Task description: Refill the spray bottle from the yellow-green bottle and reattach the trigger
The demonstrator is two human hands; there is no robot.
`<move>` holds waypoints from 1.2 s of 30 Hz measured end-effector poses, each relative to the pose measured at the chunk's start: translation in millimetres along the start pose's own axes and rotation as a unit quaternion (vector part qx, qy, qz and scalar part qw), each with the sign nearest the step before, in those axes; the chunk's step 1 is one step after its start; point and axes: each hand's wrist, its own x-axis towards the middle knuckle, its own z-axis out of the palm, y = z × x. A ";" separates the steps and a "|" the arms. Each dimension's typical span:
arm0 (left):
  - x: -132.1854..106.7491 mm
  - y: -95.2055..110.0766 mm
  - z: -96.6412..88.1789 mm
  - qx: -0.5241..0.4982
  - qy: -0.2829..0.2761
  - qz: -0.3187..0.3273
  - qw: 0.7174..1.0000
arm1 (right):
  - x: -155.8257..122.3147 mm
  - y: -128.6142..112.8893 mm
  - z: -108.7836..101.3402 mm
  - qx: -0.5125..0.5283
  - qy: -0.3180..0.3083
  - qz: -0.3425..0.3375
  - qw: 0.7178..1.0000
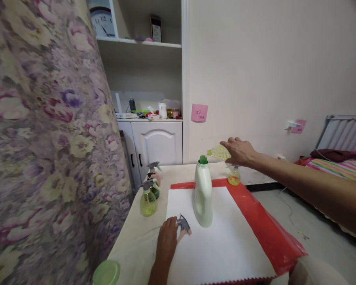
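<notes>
My right hand grips a clear yellow-tinted bottle, tipped on its side. The bottle's neck points left, just above and beside the green mouth of a pale green jug. The jug stands upright on a white sheet. Low on the left, my left hand is closed on a grey spray trigger head with a pink trigger, over the sheet's edge. Part of that head is hidden behind my fingers. Whether liquid flows from the bottle is too small to tell.
A spray bottle with yellow-green liquid stands at the left, with several others behind it. Another small spray bottle stands back right. A green lid lies front left. Red plastic hangs over the right edge. A floral curtain borders the left.
</notes>
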 end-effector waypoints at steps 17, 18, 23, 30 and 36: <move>-0.2 -1.9 4.4 -0.011 -0.010 -0.004 1.000 | 0.0 -2.3 -1.4 -0.009 0.010 -0.011 1.000; -0.1 -2.1 4.2 -0.012 -0.011 -0.005 1.000 | 0.2 -2.4 -1.5 -0.010 0.010 -0.012 1.000; 0.4 -2.3 3.4 -0.014 -0.015 -0.010 1.000 | 1.4 -3.5 -2.2 -0.013 0.011 -0.014 1.000; 0.7 -0.7 2.3 -0.012 -0.018 -0.016 1.000 | 2.7 -4.6 -3.8 -0.018 0.007 -0.015 1.000; 1.1 1.2 0.4 -0.008 -0.016 -0.014 1.000 | 3.1 -6.3 -6.3 -0.019 0.007 -0.021 1.000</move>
